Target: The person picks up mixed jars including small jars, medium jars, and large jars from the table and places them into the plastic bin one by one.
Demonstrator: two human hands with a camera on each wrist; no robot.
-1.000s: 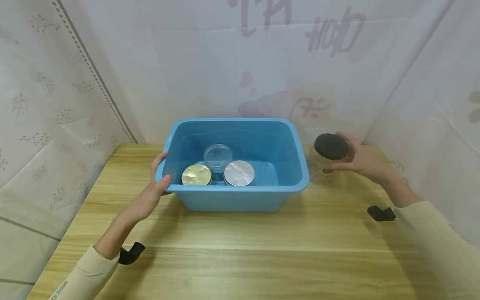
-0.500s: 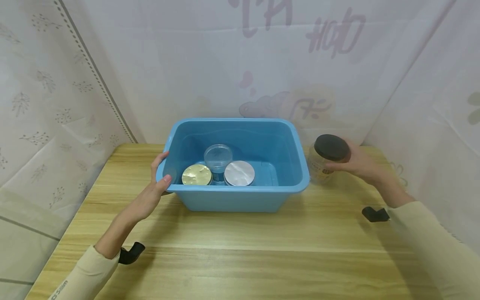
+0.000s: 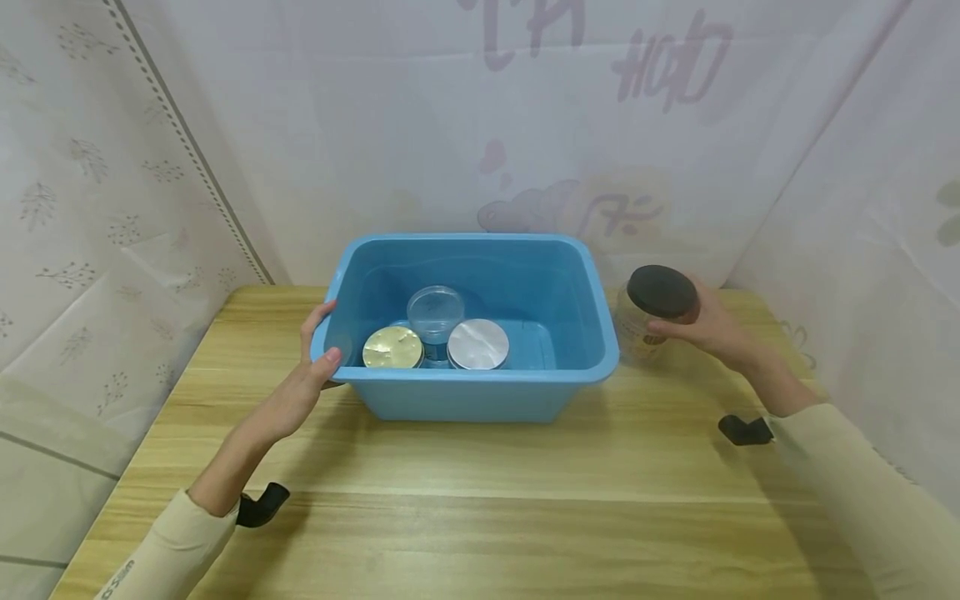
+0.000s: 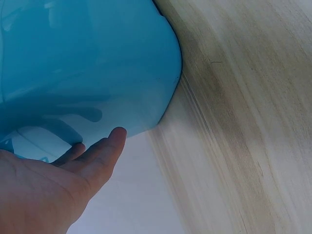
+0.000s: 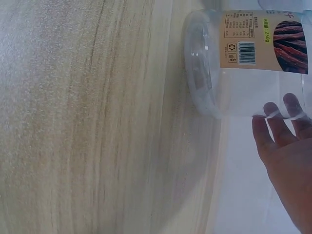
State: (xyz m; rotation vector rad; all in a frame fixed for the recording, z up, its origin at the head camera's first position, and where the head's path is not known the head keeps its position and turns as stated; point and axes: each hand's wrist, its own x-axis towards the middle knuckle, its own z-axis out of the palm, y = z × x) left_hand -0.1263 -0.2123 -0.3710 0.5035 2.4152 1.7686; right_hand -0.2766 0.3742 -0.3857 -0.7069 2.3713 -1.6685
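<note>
A blue plastic tub [image 3: 465, 398] stands on the wooden table, and my left hand [image 3: 300, 387] grips its left rim, thumb over the edge. In the left wrist view the fingers [image 4: 100, 161] lie along the tub's outer wall. Inside are a gold-topped can [image 3: 393, 347], a silver-topped can [image 3: 478, 344] and a clear round lidded container [image 3: 436, 310]. Just right of the tub is a clear jar [image 3: 636, 333] with a black lid [image 3: 662, 290]. My right hand [image 3: 712, 329] holds this jar near the top, thumb in front. Its brown label [image 5: 243, 41] shows in the right wrist view.
A pale printed cloth [image 3: 390, 125] hangs behind the table and along both sides. Bare wooden tabletop [image 3: 495, 517] stretches in front of the tub. A black wrist mount [image 3: 262, 505] sticks out at the left cuff, another mount [image 3: 745, 430] at the right.
My right wrist and forearm have shifted slightly left, and the right thumb has moved a little across the jar. The jar, the tub and my left hand stay practically in place.
</note>
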